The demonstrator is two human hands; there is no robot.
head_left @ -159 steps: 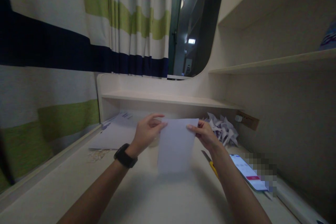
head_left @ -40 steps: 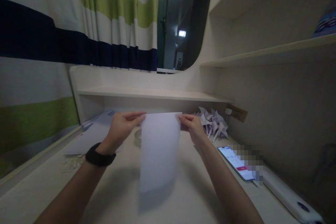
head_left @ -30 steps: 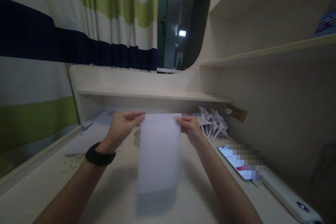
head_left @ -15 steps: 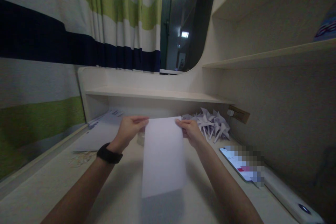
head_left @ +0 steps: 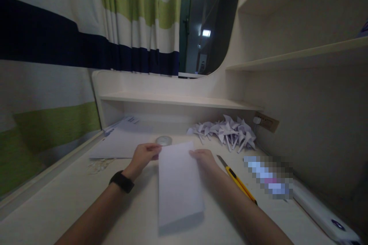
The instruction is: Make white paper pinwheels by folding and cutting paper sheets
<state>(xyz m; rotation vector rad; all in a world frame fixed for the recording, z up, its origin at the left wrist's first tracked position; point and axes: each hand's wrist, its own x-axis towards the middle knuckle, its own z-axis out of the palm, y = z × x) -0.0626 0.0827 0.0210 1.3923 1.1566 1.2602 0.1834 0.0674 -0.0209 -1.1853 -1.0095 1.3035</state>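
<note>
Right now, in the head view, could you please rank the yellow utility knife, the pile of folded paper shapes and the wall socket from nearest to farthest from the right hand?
1. Yellow utility knife: on the desk just right of the right hand.
2. Pile of folded paper shapes: behind and to the right, near the back shelf.
3. Wall socket: on the right wall, beyond the pile.

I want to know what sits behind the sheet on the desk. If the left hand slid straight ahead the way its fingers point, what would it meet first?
Probably the roll of tape, lying just beyond the left hand, which pinches the far corner of the white paper. Depth is unclear, so it might pass beside it.
</note>
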